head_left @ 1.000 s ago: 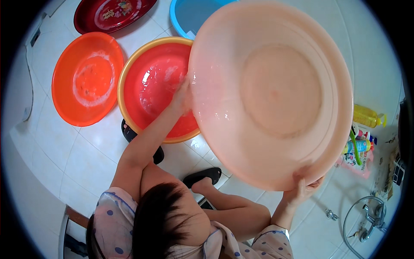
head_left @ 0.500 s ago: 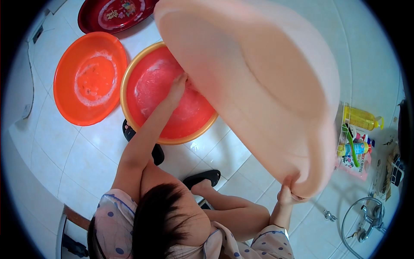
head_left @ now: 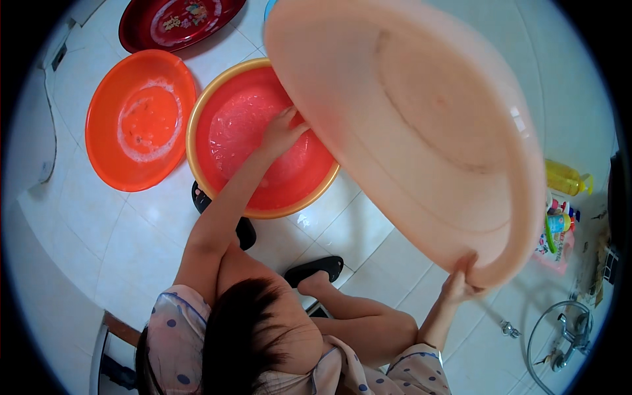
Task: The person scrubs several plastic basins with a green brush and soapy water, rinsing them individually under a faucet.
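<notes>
A large pale peach oval plastic tub (head_left: 368,151) is held up, tilted on its side, with a brownish ring of grime on its face. My right hand (head_left: 462,280) grips its lower rim, fingers wrapped over the edge. Below its left side stands a red basin with a gold rim (head_left: 257,215), holding water. Over that water is my left hand (head_left: 284,133), thumb and fingers apart, close against the tub's edge. I cannot tell whether the fingertips touch the tub.
An orange basin (head_left: 97,122) with suds stands left of the red one. Behind it is a dark red basin (head_left: 138,33) with a flower print. At the right are a yellow pump bottle (head_left: 565,178), other bottles and a wall tap (head_left: 571,339). White tiles cover the floor.
The tub has shifted right and turned, showing more of the grime ring. My right hand moved right and slightly up with it. My left hand's thumb and fingers now show apart.
</notes>
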